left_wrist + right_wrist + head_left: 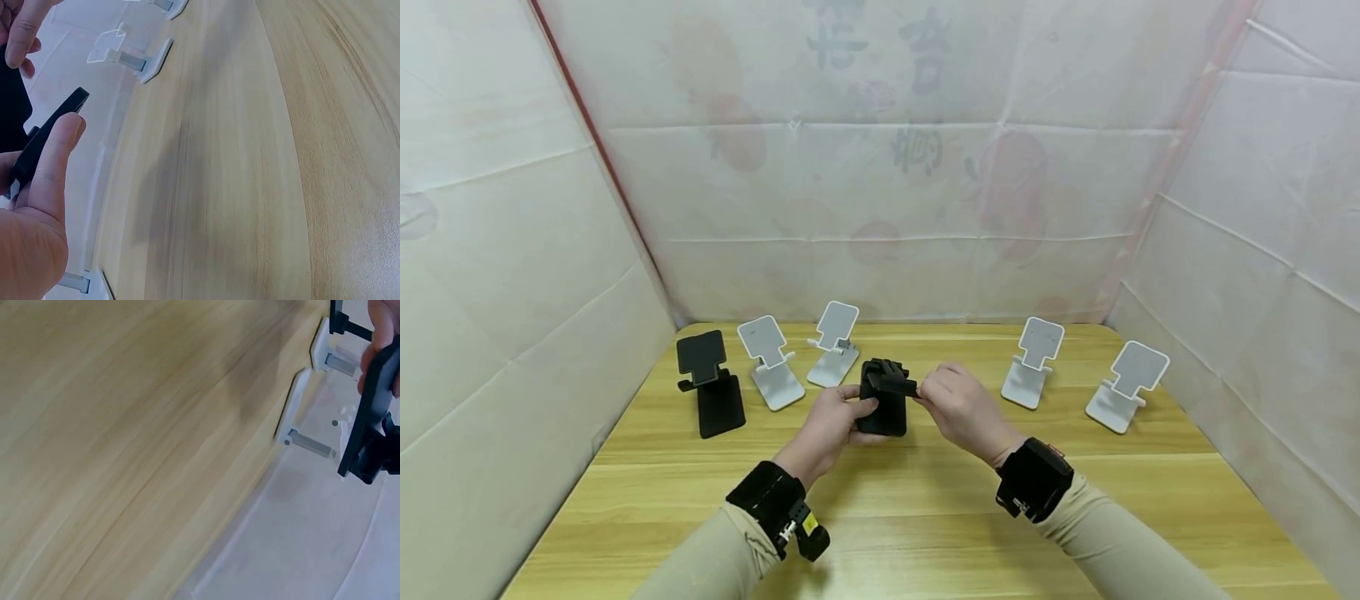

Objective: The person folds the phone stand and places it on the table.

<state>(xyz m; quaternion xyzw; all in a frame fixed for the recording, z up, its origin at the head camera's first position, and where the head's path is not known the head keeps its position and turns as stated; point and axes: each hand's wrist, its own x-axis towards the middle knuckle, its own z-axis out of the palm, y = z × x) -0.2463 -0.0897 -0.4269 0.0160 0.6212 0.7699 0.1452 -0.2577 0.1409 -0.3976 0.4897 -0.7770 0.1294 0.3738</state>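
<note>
A black folding phone stand [883, 400] is held above the middle of the wooden table [925, 517]. My left hand [831, 421] grips its base from the left, thumb on top. My right hand [955, 400] pinches the stand's upper plate from the right. In the left wrist view the black stand [47, 140] shows edge-on beside my left thumb [53, 169]. The right wrist view shows the black stand [369, 419] edge-on at the right border, with fingertips [384, 319] on it.
Along the back of the table stand an unfolded black stand [709, 383] at the left and several white stands, two left of centre [769, 362] [835, 343] and two at the right [1033, 362] [1127, 385]. White sheeting walls the table in.
</note>
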